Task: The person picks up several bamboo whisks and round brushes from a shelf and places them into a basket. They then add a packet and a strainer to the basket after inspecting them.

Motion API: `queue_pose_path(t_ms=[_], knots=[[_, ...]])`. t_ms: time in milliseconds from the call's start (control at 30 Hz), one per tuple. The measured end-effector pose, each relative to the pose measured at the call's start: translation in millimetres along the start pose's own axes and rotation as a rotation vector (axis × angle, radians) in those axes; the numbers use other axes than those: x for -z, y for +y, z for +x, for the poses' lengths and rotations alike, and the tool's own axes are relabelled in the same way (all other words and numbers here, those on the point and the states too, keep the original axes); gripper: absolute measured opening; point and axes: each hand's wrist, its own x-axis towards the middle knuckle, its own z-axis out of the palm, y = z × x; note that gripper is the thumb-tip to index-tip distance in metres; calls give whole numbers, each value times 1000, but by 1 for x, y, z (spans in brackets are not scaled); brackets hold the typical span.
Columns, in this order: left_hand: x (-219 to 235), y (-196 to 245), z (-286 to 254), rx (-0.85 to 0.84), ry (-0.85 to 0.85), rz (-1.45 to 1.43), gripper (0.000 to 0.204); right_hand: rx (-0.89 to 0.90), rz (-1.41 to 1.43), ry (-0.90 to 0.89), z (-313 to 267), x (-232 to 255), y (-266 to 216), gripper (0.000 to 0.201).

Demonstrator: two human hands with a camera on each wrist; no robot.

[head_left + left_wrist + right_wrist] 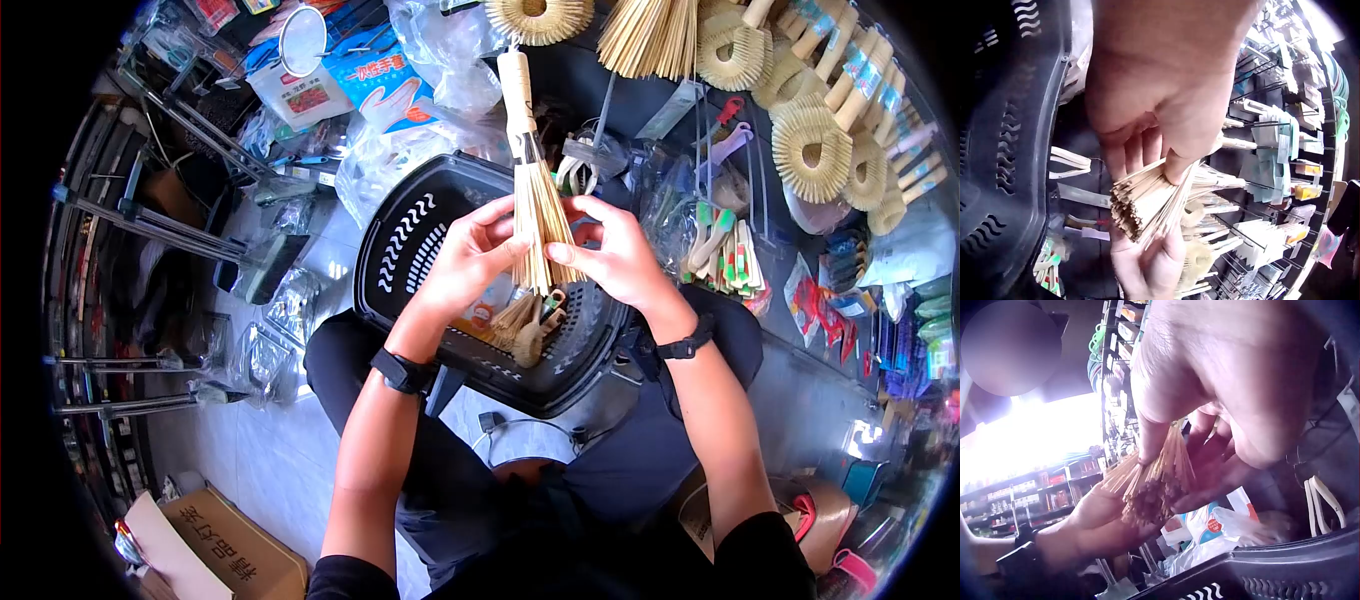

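A bamboo-strip pot brush [540, 205] is held over a black plastic basket [372, 265], its wrapped handle pointing away and its splayed bristles toward me. My left hand [470, 250] pinches the bristles from the left, thumb on top and fingers beneath. From the other side my right hand [620, 258] pinches them the same way. The left wrist view shows the cut bristle ends [1132, 209] between the thumb and the fingers. In the right wrist view the bristles [1154, 481] fan out under the right thumb. Smaller brushes [528, 342] lie inside the basket.
Round fibre brushes [812, 145] and another bamboo brush [650, 38] hang at the upper right. Plastic bags [440, 60] and a blue glove packet [385, 85] lie beyond the basket. Metal rods [190, 235] jut in from the left. A cardboard box [225, 545] stands at the lower left.
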Motion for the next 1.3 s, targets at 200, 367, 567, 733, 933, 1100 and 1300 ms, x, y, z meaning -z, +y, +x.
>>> queue_pose_path(t_ms=[200, 367, 567, 733, 933, 1100, 1300], knots=[[-5, 8, -1, 164, 55, -189, 53, 16, -47, 53, 1, -1, 5, 43], [-3, -2, 0, 33, -43, 38, 55, 64, -168, 47, 0, -1, 9, 47], [1, 2, -4, 124, -93, -189, 57, -52, 82, -23, 4, 7, 14, 42], [-1, 2, -8, 221, -122, -221, 55, -205, 147, -130, 2, 7, 1, 35], [0, -4, -12, 277, -160, -154, 54, -217, 129, -229, -1, 6, 27, 30], [16, -27, -16, 326, -148, 290, 51, -417, 79, -235, -5, 5, 30, 34], [14, -54, -22, 455, -213, 382, 46, -469, -95, -356, -15, 1, 62, 37]])
